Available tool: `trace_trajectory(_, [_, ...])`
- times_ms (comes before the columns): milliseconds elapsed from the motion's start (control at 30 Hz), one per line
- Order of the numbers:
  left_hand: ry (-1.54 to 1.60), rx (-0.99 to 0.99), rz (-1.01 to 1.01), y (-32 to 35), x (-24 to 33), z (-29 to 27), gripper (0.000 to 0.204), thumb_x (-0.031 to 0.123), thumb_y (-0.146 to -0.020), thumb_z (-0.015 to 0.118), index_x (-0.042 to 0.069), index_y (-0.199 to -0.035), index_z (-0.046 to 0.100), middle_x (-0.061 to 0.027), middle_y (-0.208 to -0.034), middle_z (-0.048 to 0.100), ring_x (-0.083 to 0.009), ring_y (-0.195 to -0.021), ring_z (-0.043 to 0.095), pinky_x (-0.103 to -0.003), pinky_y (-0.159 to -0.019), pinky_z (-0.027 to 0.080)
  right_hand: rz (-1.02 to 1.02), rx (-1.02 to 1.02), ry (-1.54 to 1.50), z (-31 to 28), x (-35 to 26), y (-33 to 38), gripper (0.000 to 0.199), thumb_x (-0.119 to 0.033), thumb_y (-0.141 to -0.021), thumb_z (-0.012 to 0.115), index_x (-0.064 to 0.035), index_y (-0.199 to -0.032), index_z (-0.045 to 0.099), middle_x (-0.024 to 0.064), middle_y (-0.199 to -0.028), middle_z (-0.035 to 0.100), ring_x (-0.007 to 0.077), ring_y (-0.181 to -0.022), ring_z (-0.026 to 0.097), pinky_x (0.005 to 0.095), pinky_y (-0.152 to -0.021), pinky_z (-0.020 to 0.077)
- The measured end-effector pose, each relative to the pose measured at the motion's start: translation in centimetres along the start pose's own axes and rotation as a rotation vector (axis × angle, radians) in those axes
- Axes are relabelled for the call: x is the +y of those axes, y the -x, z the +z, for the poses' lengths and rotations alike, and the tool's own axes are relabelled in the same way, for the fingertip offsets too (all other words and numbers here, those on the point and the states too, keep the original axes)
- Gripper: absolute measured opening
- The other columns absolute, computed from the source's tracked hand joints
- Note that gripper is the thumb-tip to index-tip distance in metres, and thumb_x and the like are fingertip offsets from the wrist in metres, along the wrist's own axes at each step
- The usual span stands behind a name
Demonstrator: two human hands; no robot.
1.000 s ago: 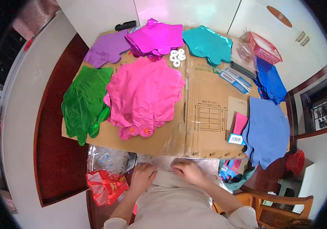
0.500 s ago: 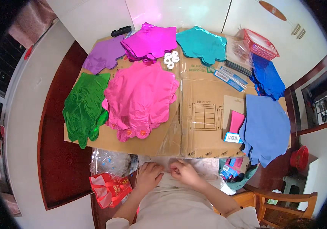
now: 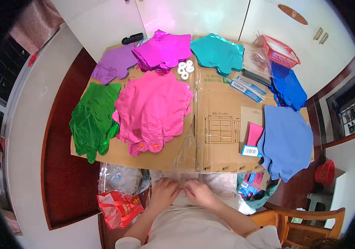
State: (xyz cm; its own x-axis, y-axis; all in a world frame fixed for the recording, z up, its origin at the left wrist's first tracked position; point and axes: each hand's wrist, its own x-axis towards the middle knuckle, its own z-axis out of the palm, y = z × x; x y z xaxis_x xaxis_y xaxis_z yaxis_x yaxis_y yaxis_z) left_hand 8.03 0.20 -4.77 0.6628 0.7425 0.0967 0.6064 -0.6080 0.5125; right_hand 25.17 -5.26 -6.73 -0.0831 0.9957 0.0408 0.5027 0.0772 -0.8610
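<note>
My left hand point(image 3: 163, 194) and my right hand point(image 3: 198, 193) meet low in front of me, at about six o'clock from the table, fingers curled narrow and nearly touching each other. Between them I pinch a thin clear plastic sheet or bag point(image 3: 180, 182) that lies over my lap; I cannot tell how firmly either hand grips it, since the film is almost invisible against my light clothing. I judge I hold it close to my body so I can work its edge with both sets of fingertips at once.

Just at nine o'clock from my left hand sits a crinkled clear bag point(image 3: 117, 178), and below it a red plastic bag point(image 3: 117, 207), both off the table's edge. At three o'clock from my right hand a teal bag point(image 3: 256, 193) with bright packets hangs beside the table.

At twelve o'clock, beyond my hands, flattened cardboard point(image 3: 219, 124) covers the table, probably to protect it. The foil balloons lie sorted by colour, well apart from my hands: pink stack point(image 3: 152, 110) nearest, green point(image 3: 92, 118) at its left, light blue point(image 3: 287, 139) at two o'clock, then purple point(image 3: 113, 64), magenta point(image 3: 163, 52), teal point(image 3: 216, 52) and dark blue point(image 3: 287, 87) farther off. Small white tape rolls point(image 3: 185, 69) sit between magenta and teal, and a red basket point(image 3: 281, 52) rests at the far right.
</note>
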Motion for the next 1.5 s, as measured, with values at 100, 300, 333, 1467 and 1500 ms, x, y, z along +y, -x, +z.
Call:
trace_trajectory(100, [0.245, -0.07, -0.022, 0.1, -0.3, -1.6, 0.014, 0.014, -0.07, 0.064, 0.004, -0.078, 0.059, -0.0108, -0.074, 0.057, -0.0267, -0.075, 0.053, -0.036, -0.069, 0.042, 0.15, -0.086, -0.334, -3.6, -2.9, 1.3, 0.009, -0.011, -0.081, 0.053, -0.0051, -0.088, 0.05, 0.0097, -0.08, 0.051, 0.0189, -0.068, 0.055, 0.0296, -0.061, 0.0441])
trace_trajectory(300, [0.67, -0.038, -0.298, 3.4, -6.2, -10.0, 0.01, 0.001, -0.071, 0.065, 0.001, -0.071, 0.055, -0.0037, -0.064, 0.052, -0.0112, -0.06, 0.049, -0.025, -0.054, 0.038, 0.205, 0.333, -0.34, -13.0, -2.8, 8.3, 0.012, -0.017, -0.085, 0.052, -0.0085, -0.088, 0.045, 0.0, -0.075, 0.043, 0.0071, -0.063, 0.043, 0.02, -0.054, 0.0373])
trace_trajectory(333, [0.602, -0.05, -0.285, 3.9, -7.1, -11.8, 0.012, 0.0, -0.071, 0.065, 0.002, -0.07, 0.053, -0.0028, -0.065, 0.051, -0.0104, -0.06, 0.048, -0.024, -0.054, 0.037, 0.277, 0.553, -0.223, -14.3, -0.9, 10.6, 0.019, -0.026, -0.084, 0.054, -0.0109, -0.085, 0.044, -0.0035, -0.066, 0.039, 0.0044, -0.055, 0.039, 0.0188, -0.047, 0.0332])
trace_trajectory(1467, [0.323, -0.05, 0.388, -2.0, 5.7, -15.9, 0.014, 0.012, -0.061, 0.068, 0.012, -0.075, 0.063, 0.001, -0.073, 0.057, -0.0195, -0.071, 0.051, -0.031, -0.066, 0.038, -0.309, -0.256, -0.56, -3.4, -10.7, -1.1, 0.045, -0.018, -0.084, 0.051, -0.0024, -0.124, 0.036, 0.0191, -0.122, 0.039, 0.0329, -0.111, 0.039, 0.0373, -0.093, 0.0324])
trace_trajectory(1500, [0.333, -0.044, 0.38, -1.9, 5.7, -15.9, 0.015, 0.011, -0.061, 0.068, 0.012, -0.075, 0.063, 0.0006, -0.074, 0.057, -0.0193, -0.071, 0.051, -0.031, -0.066, 0.038, -0.349, -0.256, -0.632, -2.8, -10.3, -1.3, 0.044, -0.02, -0.085, 0.05, -0.0024, -0.123, 0.036, 0.0198, -0.122, 0.038, 0.0335, -0.11, 0.039, 0.0375, -0.092, 0.0322])
